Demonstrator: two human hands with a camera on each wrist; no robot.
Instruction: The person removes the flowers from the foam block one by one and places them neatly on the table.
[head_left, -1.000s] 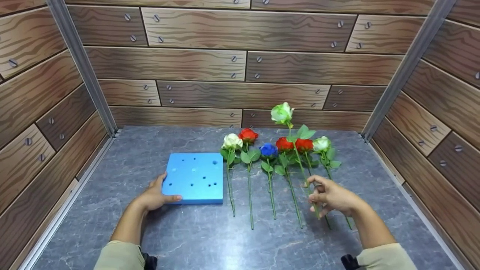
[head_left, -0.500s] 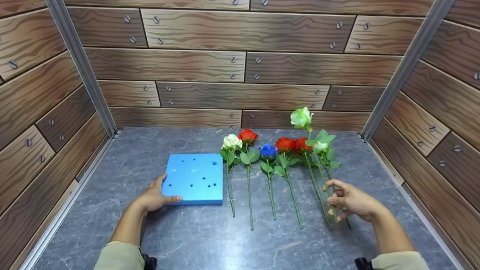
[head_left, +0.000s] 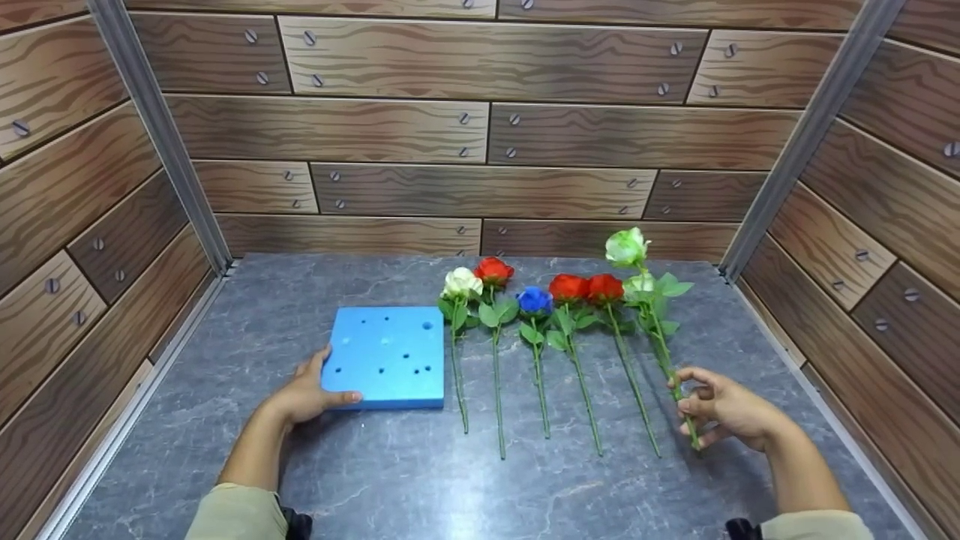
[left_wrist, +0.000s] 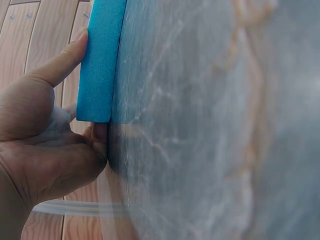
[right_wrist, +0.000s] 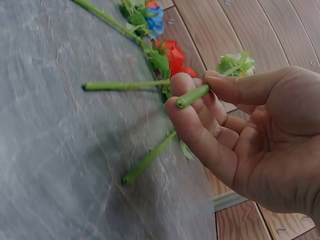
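Observation:
My left hand (head_left: pixel 300 394) grips the near left corner of a blue foam block (head_left: pixel 360 352) with several holes in its top. The thumb lies over the front edge and the fingers press the left side. In the left wrist view, the block (left_wrist: pixel 97 75) is flat on the tabletop. A pale green-white rose (head_left: pixel 626 247) is pinched low on its stem by my right hand (head_left: pixel 731 409). The stem's cut end (right_wrist: pixel 192 96) sticks out between thumb and fingers in the right wrist view. Behind it in the head view lies another pale rose (head_left: pixel 639 285), partly hidden.
Roses lie in a row right of the block: a white one (head_left: pixel 462 283), a red one (head_left: pixel 493 271), a blue one (head_left: pixel 535 299) and two more red roses (head_left: pixel 568 288). Wood-patterned walls (head_left: pixel 405 127) enclose the grey marbled table (head_left: pixel 480 480) at the back and sides.
My right hand has moved right and slightly nearer with the pale rose, from over the red roses to over the rightmost rose. The left hand and block have stayed in place.

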